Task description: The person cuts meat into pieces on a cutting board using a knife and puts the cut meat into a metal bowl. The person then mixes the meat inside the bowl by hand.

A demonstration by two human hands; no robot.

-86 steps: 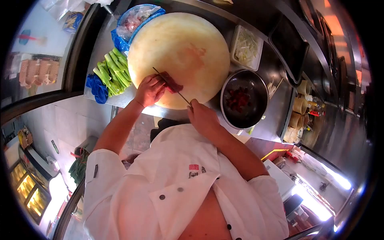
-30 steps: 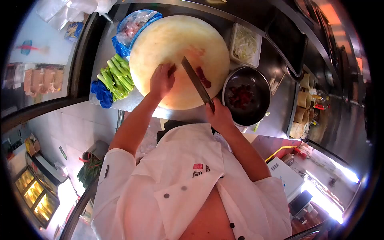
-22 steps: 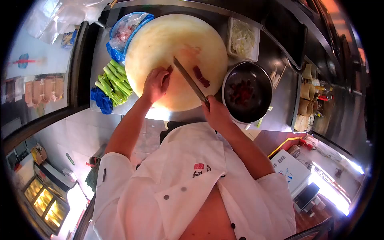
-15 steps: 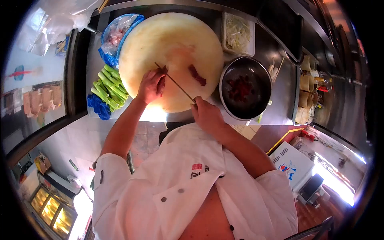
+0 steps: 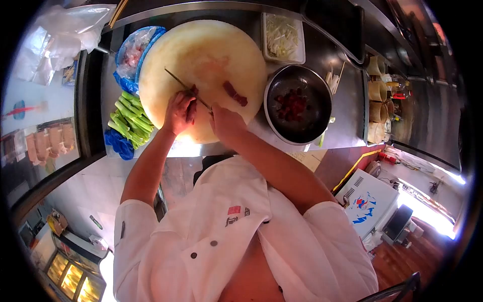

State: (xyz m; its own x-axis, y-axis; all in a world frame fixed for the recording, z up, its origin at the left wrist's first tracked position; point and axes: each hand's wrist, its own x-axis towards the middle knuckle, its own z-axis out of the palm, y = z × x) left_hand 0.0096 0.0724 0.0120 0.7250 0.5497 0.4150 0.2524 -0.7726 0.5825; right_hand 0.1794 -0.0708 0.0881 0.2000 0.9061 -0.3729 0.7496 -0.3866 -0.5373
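My right hand (image 5: 227, 126) is closed around the handle of a knife (image 5: 177, 79), seen nearly edge-on as a thin dark line slanting to the far left across a round, pale chopping board (image 5: 201, 48). Beside the blade, my left hand (image 5: 176, 113) has its fingers curled over a dark red piece of meat (image 5: 192, 109) and pressed to the board. Where exactly the edge meets the meat cannot be made out. A separate strip of red meat (image 5: 235, 94) lies to the right on the board. Right of the board, a dark metal bowl (image 5: 316, 123) contains cut red pieces (image 5: 293, 104).
Left of the board sit green vegetable stalks (image 5: 130, 118), a blue bag (image 5: 119, 144) and a blue-lined container (image 5: 133, 56) with pale pink contents. A white tray of pale shreds (image 5: 283, 38) stands behind the bowl. A black tray (image 5: 334, 27) is at the back right.
My right hand and the knife have slid forward and to the left, so the blade reaches farther past my left hand. My left hand stays on the meat. The whole view has shifted slightly.
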